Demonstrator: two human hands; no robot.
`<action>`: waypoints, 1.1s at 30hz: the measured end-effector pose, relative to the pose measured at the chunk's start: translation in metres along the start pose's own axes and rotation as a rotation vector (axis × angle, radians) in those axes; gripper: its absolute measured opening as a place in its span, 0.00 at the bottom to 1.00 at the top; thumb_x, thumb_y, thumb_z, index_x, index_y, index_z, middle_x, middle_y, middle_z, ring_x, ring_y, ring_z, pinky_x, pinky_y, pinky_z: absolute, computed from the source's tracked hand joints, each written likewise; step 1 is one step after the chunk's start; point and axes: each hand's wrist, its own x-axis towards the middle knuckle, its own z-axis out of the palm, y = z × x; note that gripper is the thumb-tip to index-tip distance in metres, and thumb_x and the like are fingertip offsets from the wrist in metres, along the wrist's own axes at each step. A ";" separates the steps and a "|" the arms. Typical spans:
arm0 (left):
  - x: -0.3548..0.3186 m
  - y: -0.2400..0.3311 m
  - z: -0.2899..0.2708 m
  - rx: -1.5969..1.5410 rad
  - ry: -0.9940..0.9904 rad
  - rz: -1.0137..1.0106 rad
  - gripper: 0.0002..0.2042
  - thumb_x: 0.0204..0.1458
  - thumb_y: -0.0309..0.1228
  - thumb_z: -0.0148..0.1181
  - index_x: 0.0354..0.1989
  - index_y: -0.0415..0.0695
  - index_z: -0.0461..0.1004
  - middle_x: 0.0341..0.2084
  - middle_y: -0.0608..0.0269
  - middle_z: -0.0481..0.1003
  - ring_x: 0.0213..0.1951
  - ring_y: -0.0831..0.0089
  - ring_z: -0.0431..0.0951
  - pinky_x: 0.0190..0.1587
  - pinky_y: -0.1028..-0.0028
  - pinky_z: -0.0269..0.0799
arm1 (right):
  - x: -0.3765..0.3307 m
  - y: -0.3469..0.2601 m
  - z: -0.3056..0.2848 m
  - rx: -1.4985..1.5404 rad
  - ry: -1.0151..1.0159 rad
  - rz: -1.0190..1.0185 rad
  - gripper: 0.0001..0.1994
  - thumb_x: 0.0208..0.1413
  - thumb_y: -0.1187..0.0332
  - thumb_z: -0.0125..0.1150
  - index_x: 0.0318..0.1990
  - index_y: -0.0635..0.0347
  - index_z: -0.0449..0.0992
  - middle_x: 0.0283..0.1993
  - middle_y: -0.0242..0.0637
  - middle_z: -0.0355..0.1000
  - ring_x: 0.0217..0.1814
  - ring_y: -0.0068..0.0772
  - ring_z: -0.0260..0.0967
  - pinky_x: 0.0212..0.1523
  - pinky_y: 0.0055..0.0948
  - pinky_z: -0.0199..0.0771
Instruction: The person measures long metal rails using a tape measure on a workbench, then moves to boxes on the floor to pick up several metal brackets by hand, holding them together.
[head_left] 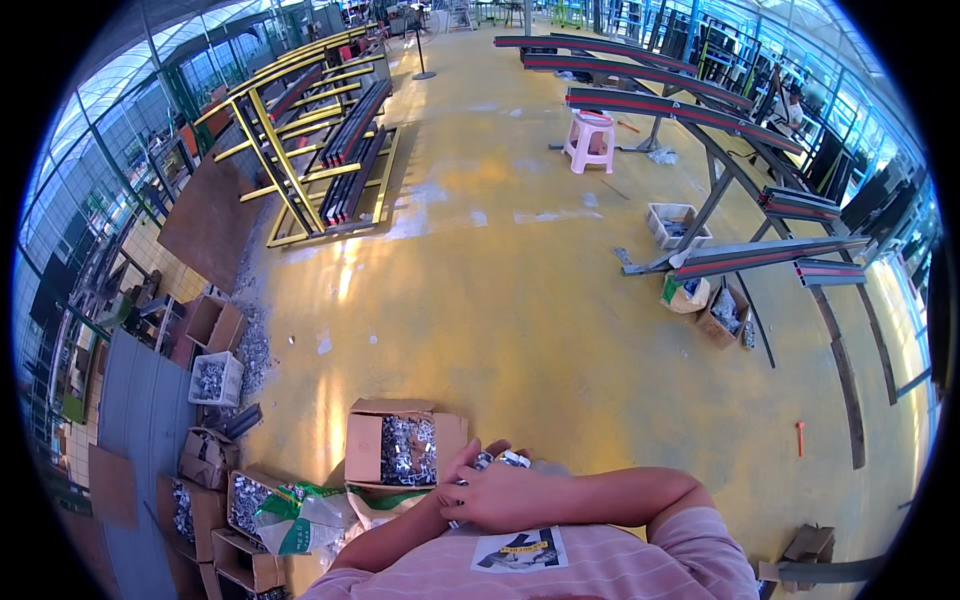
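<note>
Close to my chest, both hands are cupped together around several small silvery metal pieces (508, 459). My left hand (462, 468) curls in from the left side. My right hand (503, 497) lies across in front, its fingers wrapped over the pieces and partly hiding the left. The exact kind of the pieces is too small to tell. Just left of my hands on the floor stands an open cardboard box (364, 448) with its flaps spread. Many similar shiny metal pieces (408, 450) fill it.
At lower left are more boxes and a white crate (217, 378) of metal parts, beside a green-and-white sack (300, 520). A yellow rack (290, 160) holds long profiles. Trestles at right carry red-striped profiles (680, 107). A pink stool (590, 140) and an orange-handled tool (800, 438) stand out on the yellow floor.
</note>
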 end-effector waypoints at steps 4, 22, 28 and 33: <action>0.120 0.102 -0.001 0.153 -0.101 -0.020 0.25 0.65 0.53 0.45 0.63 0.50 0.68 0.63 0.44 0.66 0.63 0.49 0.67 0.63 0.52 0.65 | 0.005 0.136 -0.047 -0.005 -0.062 0.048 0.16 0.57 0.67 0.54 0.52 0.61 0.72 0.48 0.45 0.69 0.49 0.42 0.72 0.36 0.42 0.79; 0.571 0.587 0.144 0.162 -0.060 0.293 0.23 0.60 0.53 0.45 0.57 0.53 0.69 0.57 0.53 0.70 0.55 0.50 0.75 0.56 0.53 0.72 | 0.118 0.769 -0.336 -0.183 0.099 -0.174 0.09 0.46 0.67 0.58 0.34 0.62 0.75 0.41 0.39 0.74 0.40 0.36 0.73 0.27 0.31 0.76; 0.688 0.808 0.207 0.026 -0.194 0.064 0.22 0.59 0.53 0.50 0.56 0.55 0.69 0.59 0.52 0.67 0.56 0.47 0.74 0.55 0.50 0.72 | 0.192 0.958 -0.450 -0.451 0.114 -0.182 0.13 0.45 0.66 0.58 0.38 0.63 0.77 0.43 0.42 0.76 0.34 0.35 0.73 0.29 0.32 0.75; 0.793 0.944 0.225 0.024 -0.260 0.061 0.23 0.57 0.53 0.54 0.56 0.55 0.69 0.60 0.50 0.65 0.57 0.43 0.72 0.56 0.50 0.72 | 0.229 1.101 -0.527 -0.300 0.222 -0.155 0.14 0.48 0.66 0.58 0.41 0.62 0.76 0.44 0.39 0.74 0.42 0.35 0.71 0.37 0.32 0.72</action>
